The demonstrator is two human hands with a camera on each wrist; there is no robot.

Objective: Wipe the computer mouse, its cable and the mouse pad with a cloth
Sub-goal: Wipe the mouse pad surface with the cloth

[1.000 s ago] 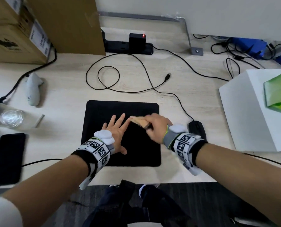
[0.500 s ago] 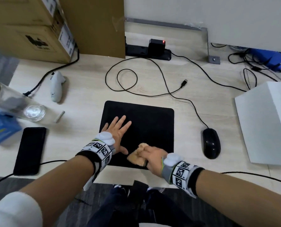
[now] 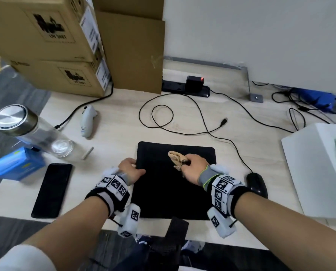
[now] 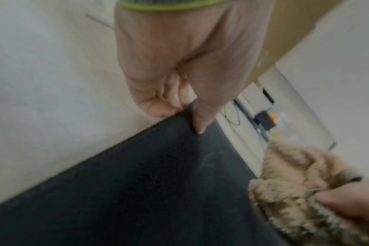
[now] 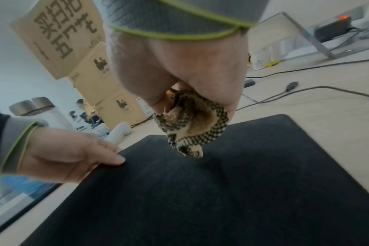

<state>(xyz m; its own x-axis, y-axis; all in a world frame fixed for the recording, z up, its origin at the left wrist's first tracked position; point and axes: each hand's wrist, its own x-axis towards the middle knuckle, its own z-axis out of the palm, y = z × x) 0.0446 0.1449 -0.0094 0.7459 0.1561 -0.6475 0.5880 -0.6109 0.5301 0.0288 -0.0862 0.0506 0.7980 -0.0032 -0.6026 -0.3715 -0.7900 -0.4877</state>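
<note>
The left hand (image 3: 130,169) pinches the black mouse pad (image 3: 175,192) at its nine-o'clock edge while the right hand (image 3: 194,169) fingers clutch the tan cloth (image 3: 177,157) over it.

Bare desk (image 3: 122,137) left of pad; mouse (image 3: 256,184) blocks its right.

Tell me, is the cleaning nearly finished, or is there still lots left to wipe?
Nothing can be called finished from this view. In hand: the right hand holds the cloth over the mouse pad, while the left hand pinches the pad's left edge. Possibly left: the mouse and its cable lie untouched beside the pad; whether they were wiped can't be told.
</note>
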